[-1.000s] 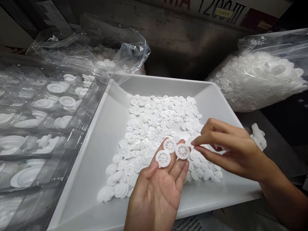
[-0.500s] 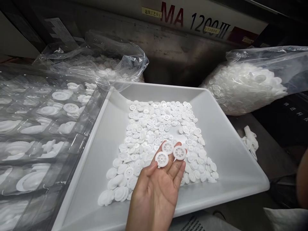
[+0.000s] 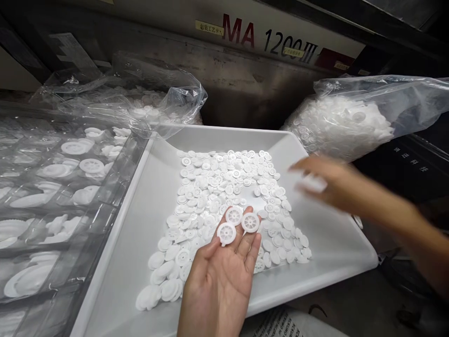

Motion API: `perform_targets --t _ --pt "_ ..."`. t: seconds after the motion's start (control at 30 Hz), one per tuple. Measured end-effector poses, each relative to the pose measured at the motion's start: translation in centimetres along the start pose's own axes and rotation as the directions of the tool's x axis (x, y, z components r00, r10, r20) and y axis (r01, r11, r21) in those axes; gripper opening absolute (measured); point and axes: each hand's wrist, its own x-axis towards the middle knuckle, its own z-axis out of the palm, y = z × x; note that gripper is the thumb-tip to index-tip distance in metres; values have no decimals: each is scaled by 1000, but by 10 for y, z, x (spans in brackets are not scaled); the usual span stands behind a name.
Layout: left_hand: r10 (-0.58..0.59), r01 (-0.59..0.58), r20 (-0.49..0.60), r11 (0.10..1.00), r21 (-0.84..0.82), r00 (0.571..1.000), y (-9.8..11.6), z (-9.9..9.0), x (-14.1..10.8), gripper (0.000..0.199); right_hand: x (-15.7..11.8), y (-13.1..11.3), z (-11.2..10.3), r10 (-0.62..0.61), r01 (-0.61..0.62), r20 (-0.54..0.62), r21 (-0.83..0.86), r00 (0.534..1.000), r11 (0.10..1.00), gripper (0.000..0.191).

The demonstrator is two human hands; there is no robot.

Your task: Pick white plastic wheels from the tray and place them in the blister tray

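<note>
A: Where were the three white wheels point(image 3: 235, 218) seen?

B: Over the near half of the gray tray point(image 3: 329, 229). They were laid on the fingers of the left hand point(image 3: 224, 276). Its palm was turned up and it was not squeezed. The thumb was held by the edge of the lowest wheel.

A: Was anything held by the right hand point(image 3: 317, 175)?

B: That could not be told. The hand was blurred, over the tray's right edge, with thumb and fingers a bit apart. Something pale was seen between them, but what it was could not be made out.

A: Were the wheels heavy?

B: They were judged to be light and stiff, and maybe a little slippery. The thin spokes could be snapped if pressed hard, so the round rims seemed the best part to be pinched. The wheels were seen touching, but whether they were joined could not be told.

A: Which edges had to be watched?

B: The tray's raised sides, most of all. Its floor was mostly covered by a pile of white pieces point(image 3: 206, 187). A clear box with cups point(image 3: 117, 192) was set along its left side. A clear bag point(image 3: 345, 124) full of white bits was seen past its far right corner, and a second bag point(image 3: 129, 100) was draped by its far left corner.

A: And room for moving?

B: The most room was judged to be straight up above the tray.
</note>
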Motion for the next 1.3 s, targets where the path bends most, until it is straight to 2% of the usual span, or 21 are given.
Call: perform_targets --t 0.07,0.1,0.2,0.33,0.47,0.6,0.73,0.8,0.9,1.0,1.17,1.23,1.3 --pt "19 -19 5 1000 17 1000 -1 1 -2 10 5 -6 29 -66 60 213 34 975 998 46" --pt "25 -25 2 999 23 1000 -1 2 -2 11 8 -9 42 -81 72 282 44 956 996 43" --pt "59 -59 -10 998 39 998 -2 5 -4 25 13 -16 68 -84 66 372 61 924 996 34" --pt "65 -66 14 995 81 998 -3 7 -4 40 11 -23 73 -103 64 461 100 881 993 25" --pt "46 -48 26 997 66 999 -3 5 -5 39 6 -25 72 -139 66 498 161 856 985 20" --pt "39 -43 53 997 59 998 -2 5 -2 30 5 -25 47 -139 42 444 221 885 974 17" --pt "61 -60 25 998 -10 998 -2 4 2 36 5 -48 7 -116 37 225 328 967 944 18" --pt "70 -69 35 997 -32 997 -1 2 3 42 6 -70 -3 -153 91 125 400 980 912 18" --pt "38 -36 107 999 -29 994 -1 -1 2 43 11 -101 2 -264 161 141 502 954 850 14" --pt "42 -42 93 999 -7 995 -2 -2 2 41 17 -115 16 -250 118 172 548 953 828 21" --pt "66 -63 116 997 -34 991 -6 0 4 37 15 -110 26 -116 18 141 559 983 829 26" --pt "74 -73 121 997 -17 990 -6 0 6 40 13 -107 25 -127 19 145 581 981 814 27" --pt "64 -63 102 998 -9 993 -6 -1 6 44 11 -104 26 -185 100 84 595 979 798 24"
